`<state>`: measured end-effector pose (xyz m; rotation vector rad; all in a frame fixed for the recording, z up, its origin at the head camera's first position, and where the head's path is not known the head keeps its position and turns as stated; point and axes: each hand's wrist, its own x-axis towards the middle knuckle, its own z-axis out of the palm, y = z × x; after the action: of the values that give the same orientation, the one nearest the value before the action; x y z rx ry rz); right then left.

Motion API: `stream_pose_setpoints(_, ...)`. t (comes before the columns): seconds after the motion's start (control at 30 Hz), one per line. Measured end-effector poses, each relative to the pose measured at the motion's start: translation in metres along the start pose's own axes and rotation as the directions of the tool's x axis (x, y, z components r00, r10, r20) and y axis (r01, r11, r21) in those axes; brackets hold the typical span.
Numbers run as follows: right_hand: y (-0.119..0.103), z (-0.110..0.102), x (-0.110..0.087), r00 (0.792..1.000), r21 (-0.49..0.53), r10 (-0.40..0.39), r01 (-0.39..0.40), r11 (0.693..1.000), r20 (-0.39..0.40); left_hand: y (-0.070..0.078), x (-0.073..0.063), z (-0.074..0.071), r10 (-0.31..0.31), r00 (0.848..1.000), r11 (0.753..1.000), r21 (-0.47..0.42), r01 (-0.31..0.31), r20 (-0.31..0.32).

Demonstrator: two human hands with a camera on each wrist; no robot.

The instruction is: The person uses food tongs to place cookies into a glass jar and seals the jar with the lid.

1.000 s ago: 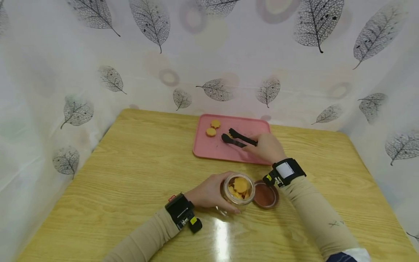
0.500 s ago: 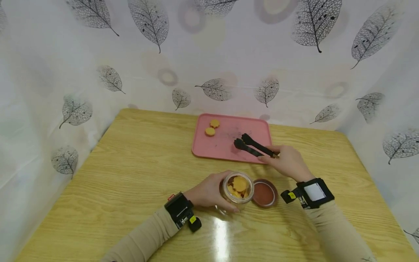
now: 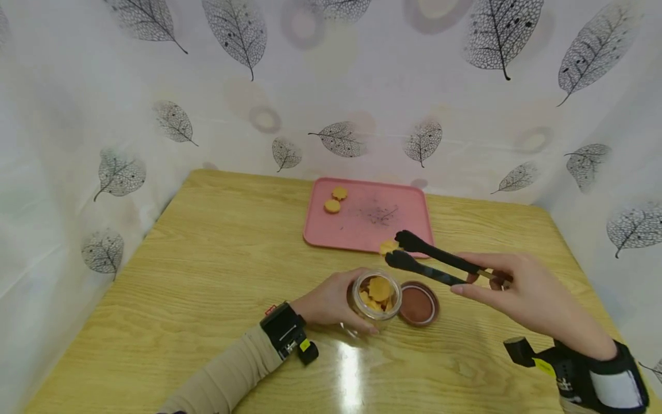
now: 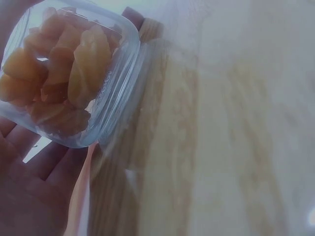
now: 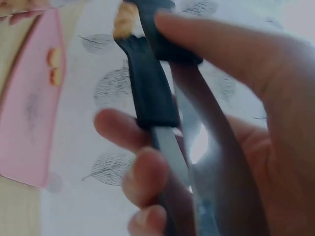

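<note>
My left hand [image 3: 331,302] grips a clear glass jar [image 3: 376,315] from its left side. Flower-shaped yellow cookies [image 3: 380,287] fill much of the jar, and its mouth is uncovered; the left wrist view shows them through the glass [image 4: 59,73]. In my right hand [image 3: 527,299] is a pair of black-tipped metal tongs [image 3: 446,257], held between thumb and fingers. A single cookie [image 3: 389,248] sits at the tong tips, above the tray's front edge. The right wrist view also has this cookie [image 5: 125,20] at the tips of the tongs [image 5: 150,88].
Toward the back of the wooden table [image 3: 233,241] lies a pink tray [image 3: 331,234]. Two cookies [image 3: 332,206] and dark crumbs [image 3: 380,214] are on it. A brown round lid [image 3: 416,305] lies right beside the jar. Behind the table hangs a leaf-patterned cloth [image 3: 207,138].
My right hand has lifted the tongs with a cookie off the tray and drawn them back toward me and to the right. The left hand and jar stay in place.
</note>
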<state>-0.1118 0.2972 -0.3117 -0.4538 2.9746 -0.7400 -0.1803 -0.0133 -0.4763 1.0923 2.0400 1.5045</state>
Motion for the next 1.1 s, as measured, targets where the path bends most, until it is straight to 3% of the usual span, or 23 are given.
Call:
stream_pose_setpoints(0.2, -0.005, -0.007, -0.021, 0.992, -0.079, -0.122, 0.123, 0.989, 0.015, 0.001, 0.000, 0.000, -0.013, 1.000, 1.000, 0.016, 0.013, 0.003)
stream_pose_setpoints(0.3, -0.006, -0.002, -0.025, 0.989, -0.099, -0.145, 0.147, 0.984, 0.028, 0.001, 0.000, -0.001, -0.015, 1.000, 1.000, 0.009, 0.015, 0.000)
stream_pose_setpoints(0.57, -0.010, 0.013, -0.019, 0.988, -0.054, -0.084, 0.092, 0.994, 0.126, 0.001, -0.001, 0.000, -0.012, 1.000, 1.000, 0.011, 0.012, -0.005)
stream_pose_setpoints(1.1, -0.008, 0.026, -0.011, 0.989, -0.028, -0.084, 0.088, 0.996, 0.118, 0.000, 0.000, -0.001, -0.015, 1.000, 0.999, 0.033, 0.016, -0.010)
